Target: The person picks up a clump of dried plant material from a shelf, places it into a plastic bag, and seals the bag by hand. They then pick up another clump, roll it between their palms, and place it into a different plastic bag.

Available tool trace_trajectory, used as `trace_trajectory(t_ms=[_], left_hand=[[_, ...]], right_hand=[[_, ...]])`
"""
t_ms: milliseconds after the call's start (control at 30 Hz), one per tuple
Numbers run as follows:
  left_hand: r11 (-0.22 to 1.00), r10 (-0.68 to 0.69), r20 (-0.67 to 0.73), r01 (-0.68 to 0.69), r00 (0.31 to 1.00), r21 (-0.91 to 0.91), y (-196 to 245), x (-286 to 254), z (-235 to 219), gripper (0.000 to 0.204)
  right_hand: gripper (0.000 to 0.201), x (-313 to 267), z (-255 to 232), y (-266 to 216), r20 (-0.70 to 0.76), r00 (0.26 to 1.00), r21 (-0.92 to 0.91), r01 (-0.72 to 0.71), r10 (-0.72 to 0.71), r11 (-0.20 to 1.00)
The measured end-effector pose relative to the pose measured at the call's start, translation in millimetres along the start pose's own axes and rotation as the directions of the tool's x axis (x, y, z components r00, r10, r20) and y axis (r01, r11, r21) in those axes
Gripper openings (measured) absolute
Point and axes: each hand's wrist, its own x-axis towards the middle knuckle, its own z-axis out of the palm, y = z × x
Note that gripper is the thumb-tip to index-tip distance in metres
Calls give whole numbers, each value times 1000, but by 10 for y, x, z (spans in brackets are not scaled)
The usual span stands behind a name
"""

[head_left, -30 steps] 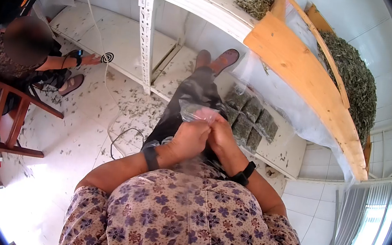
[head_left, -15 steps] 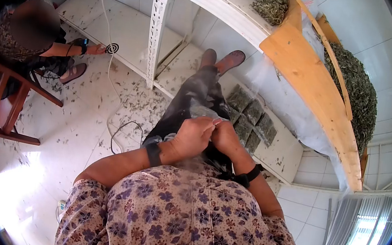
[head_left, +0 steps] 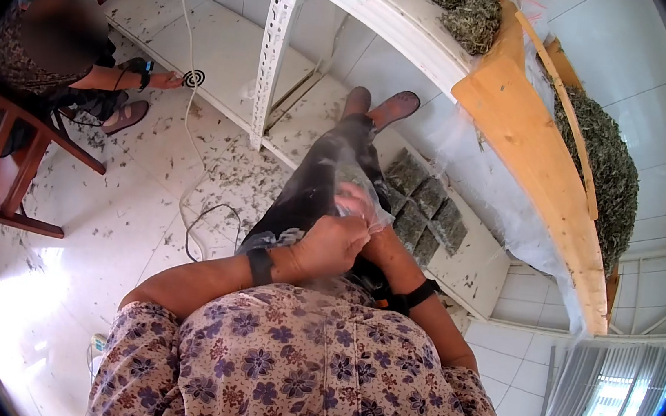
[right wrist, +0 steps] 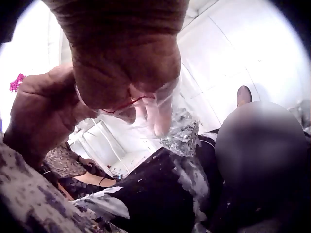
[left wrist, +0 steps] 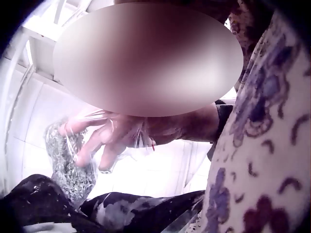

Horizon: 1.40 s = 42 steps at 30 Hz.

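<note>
My left hand pinches the mouth of a clear plastic zip bag over my lap. The fingers of my right hand are inside this bag. In the left wrist view, those fingers extend down through the film onto dried green leaves packed in the bag's bottom. A red line on the bag's mouth crosses my right palm in the right wrist view. There, my left hand is close beside it. The bag hangs just above my dark trousers.
Several filled clear packets lie on the low white shelf to the right. Dried leaves are heaped behind a wooden board. A white perforated post stands ahead. Another person sits left near a wooden chair; leaf scraps litter the floor.
My right hand, bunched against my left at the bag's mouth half a second ago, now has its fingers inside the bag. The left keeps its pinch. The head view has shifted slightly.
</note>
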Motion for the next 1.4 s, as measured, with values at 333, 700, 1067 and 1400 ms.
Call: trace_trajectory(t_ms=[333,700,1067,1400], left_hand=[[994,111,114,-112,987,2,89,13,-37,16],[997,55,70,-51,996,-64,269,119,-213,18],[81,-620,310,452,721,-889,-353,33,-626,50],[-70,-445,476,501,759,-863,-343,48,-631,42]], right_hand=[[41,82,33,259,2,981,-87,192,-193,977],[45,151,-196,-46,46,993,219,99,-111,971],[36,135,-364,-433,158,966,781,-249,204,573],[36,151,-354,-531,141,964,816,-242,226,525]])
